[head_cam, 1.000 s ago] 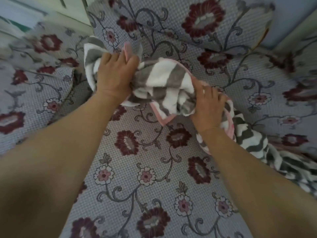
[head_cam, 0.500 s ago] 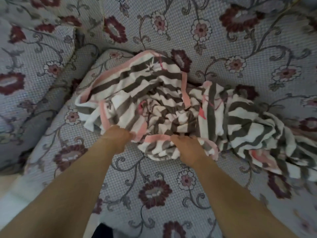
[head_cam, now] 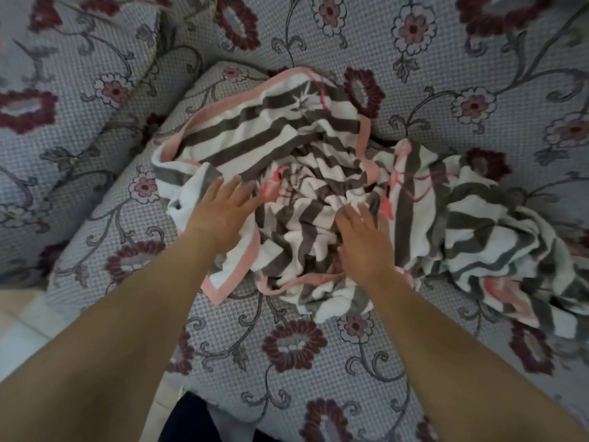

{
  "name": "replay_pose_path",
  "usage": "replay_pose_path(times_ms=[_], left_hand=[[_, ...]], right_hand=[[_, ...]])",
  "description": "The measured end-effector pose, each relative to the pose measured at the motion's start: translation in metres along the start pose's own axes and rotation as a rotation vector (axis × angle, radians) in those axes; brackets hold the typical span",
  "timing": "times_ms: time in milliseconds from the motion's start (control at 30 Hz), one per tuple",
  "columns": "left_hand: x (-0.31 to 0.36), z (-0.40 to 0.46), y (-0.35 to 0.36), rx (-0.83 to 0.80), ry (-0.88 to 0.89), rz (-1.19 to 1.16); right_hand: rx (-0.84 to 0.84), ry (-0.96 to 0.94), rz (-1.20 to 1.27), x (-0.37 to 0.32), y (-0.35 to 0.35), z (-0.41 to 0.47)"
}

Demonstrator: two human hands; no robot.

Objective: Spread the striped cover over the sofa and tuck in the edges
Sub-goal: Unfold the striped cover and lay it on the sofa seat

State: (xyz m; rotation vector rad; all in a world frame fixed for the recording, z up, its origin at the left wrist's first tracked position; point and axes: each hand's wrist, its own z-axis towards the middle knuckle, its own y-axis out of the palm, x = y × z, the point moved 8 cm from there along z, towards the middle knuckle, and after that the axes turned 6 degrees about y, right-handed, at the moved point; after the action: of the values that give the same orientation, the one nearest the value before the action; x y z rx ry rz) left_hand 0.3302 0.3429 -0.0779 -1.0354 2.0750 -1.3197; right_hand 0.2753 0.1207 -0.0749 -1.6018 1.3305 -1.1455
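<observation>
Head view showed the left hand [head_cam: 223, 212] and right hand [head_cam: 366, 244] flat, fingers wide, on the bunched striped cover [head_cam: 302, 154] on the sofa [head_cam: 287, 362].

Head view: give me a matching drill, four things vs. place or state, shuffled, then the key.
Things:
1. striped cover
2. left hand
3. right hand
4. sofa seat

Place or state:
A. floral fabric, bare along the near edge
B. bunched in a heap, pink border showing, not spread
C. fingers straight, flat on the heap's left part near a pink-edged fold
D. fingers straight, on the crumpled middle of the heap

Pairs: 1-B, 2-C, 3-D, 4-A
</observation>
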Motion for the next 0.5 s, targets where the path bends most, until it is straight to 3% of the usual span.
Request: replay_pose_path(times_ms=[100,200,267,333,500], left_hand=[[-0.008,-0.004,0.027,-0.287,-0.085,0.124],[0.008,-0.019,0.052,-0.595,-0.179,0.067],[0.026,-0.020,0.048,-0.674,-0.181,0.021],[0.048,-0.001,0.029,-0.581,-0.105,-0.025],[0.130,0.072,-0.025,-0.287,0.125,-0.341]], right_hand=[[-0.138,0.128,-0.145,0.036,0.011,0.006],[-0.494,0.191,-0.117,0.057,0.041,-0.016],[-0.606,0.159,-0.058,0.058,0.048,-0.034],[-0.470,0.149,0.090,0.060,0.033,-0.035],[0.226,0.214,0.057,0.106,-0.040,-0.008]])
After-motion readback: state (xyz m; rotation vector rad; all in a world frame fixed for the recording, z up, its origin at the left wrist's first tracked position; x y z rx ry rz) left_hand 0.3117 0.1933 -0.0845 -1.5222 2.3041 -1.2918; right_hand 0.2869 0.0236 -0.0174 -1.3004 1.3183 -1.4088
